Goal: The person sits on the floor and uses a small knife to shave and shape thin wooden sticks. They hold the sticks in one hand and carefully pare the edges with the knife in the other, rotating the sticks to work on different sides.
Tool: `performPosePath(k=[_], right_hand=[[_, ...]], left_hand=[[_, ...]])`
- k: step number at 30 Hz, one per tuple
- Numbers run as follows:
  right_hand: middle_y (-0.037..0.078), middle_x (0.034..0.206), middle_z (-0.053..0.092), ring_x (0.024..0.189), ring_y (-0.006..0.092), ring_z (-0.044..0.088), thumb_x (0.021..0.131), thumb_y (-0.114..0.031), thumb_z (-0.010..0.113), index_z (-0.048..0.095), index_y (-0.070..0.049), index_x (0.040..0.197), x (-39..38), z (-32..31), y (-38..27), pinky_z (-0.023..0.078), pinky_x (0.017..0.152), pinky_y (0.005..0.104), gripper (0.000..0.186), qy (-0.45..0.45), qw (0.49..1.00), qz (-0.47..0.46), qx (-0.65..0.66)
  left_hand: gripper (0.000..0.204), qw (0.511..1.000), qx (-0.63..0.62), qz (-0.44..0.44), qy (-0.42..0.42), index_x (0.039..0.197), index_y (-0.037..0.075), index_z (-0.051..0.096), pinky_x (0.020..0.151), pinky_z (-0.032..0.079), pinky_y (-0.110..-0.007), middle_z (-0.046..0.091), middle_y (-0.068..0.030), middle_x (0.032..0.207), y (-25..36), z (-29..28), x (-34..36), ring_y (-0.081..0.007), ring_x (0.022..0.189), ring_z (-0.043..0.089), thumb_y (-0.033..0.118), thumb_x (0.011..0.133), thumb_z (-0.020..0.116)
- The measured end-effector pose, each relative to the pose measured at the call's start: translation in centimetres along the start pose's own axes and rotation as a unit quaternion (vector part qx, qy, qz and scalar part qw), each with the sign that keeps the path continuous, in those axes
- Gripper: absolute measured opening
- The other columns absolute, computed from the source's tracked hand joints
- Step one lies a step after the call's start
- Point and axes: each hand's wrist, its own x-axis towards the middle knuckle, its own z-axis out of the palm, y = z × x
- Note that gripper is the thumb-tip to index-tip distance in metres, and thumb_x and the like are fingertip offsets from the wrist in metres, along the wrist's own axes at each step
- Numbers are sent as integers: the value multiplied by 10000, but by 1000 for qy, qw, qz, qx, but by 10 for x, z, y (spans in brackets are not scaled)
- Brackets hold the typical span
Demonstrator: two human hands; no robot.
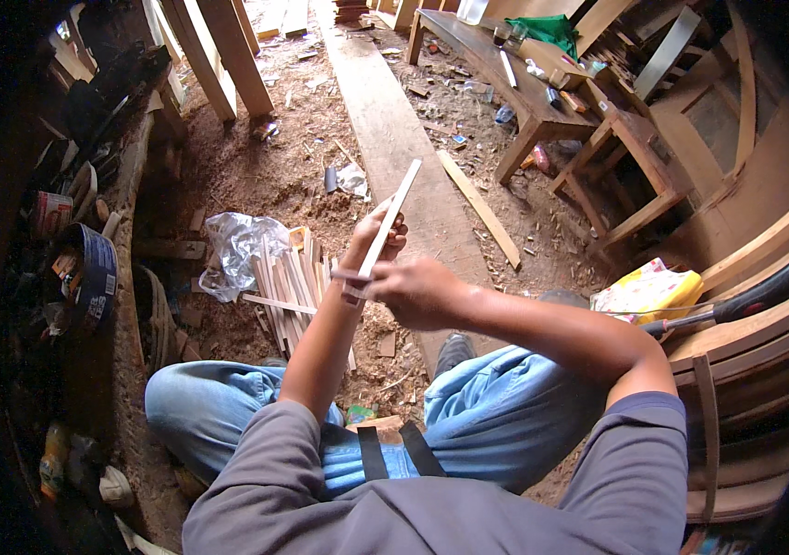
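Observation:
A thin pale wooden strip (392,215) slants up and away in front of me. My left hand (379,233) is closed around its middle part, with the far end sticking out beyond the fingers. At the strip's near end, my right hand (420,292) is closed on a small flat brown piece (352,277) that lies against the wood; its exact kind is too blurred to tell. The right wrist crosses over beside the left forearm. Below and left of my hands, a loose pile of similar wooden strips (285,285) lies on the ground.
Crumpled clear plastic (230,242) lies by the pile. A long plank (371,102) runs away across shavings-covered ground, with a narrow board (480,209) beside it. At right stand a wooden table (526,91), a yellow-and-white package (662,291) and curved wooden pieces (755,324). A cluttered bench (131,370) borders the left.

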Motion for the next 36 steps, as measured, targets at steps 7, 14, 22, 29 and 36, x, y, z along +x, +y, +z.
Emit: performPosePath(k=[7, 14, 22, 29, 36], right_hand=[[68, 944, 660, 782, 289, 709, 799, -136, 619, 713, -231, 1067, -2, 8, 4, 582, 629, 431, 299, -46, 996, 5, 77], [51, 908, 667, 761, 284, 706, 786, -118, 611, 714, -237, 1055, -2, 12, 15, 586, 663, 421, 312, 20, 999, 21, 20], [51, 1028, 685, 754, 284, 714, 800, -141, 627, 713, -292, 1077, -4, 9, 8, 589, 619, 429, 328, -3, 998, 11, 61], [99, 979, 650, 715, 296, 710, 791, -116, 627, 681, -186, 1050, -3, 11, 12, 587, 605, 445, 274, -45, 998, -17, 50], [83, 968, 660, 725, 309, 689, 819, -57, 593, 693, -148, 1019, -5, 7, 8, 577, 603, 434, 241, 9, 997, 38, 67]], left_hand=[[522, 995, 74, 46, -47, 1289, 17, 475, 519, 446, -241, 522, -74, 856, -3, -11, 0, -175, 711, 529, -130, 790, 518], [218, 991, 111, 66, 27, 1105, 22, 530, 489, 453, -258, 549, -38, 761, -4, -8, 3, -152, 598, 533, 196, 1066, 404], [187, 999, 31, -14, -36, 1096, 5, 518, 448, 454, -269, 562, -63, 797, 3, -15, 3, -155, 592, 558, -37, 914, 506], [92, 989, 118, 66, 64, 1074, 39, 489, 444, 379, -238, 528, -71, 773, 2, -7, 5, -138, 565, 455, 42, 1004, 429], [78, 997, 62, 48, 25, 913, -5, 508, 465, 403, -247, 488, -64, 702, 11, 8, -6, -137, 545, 448, -16, 956, 444]])
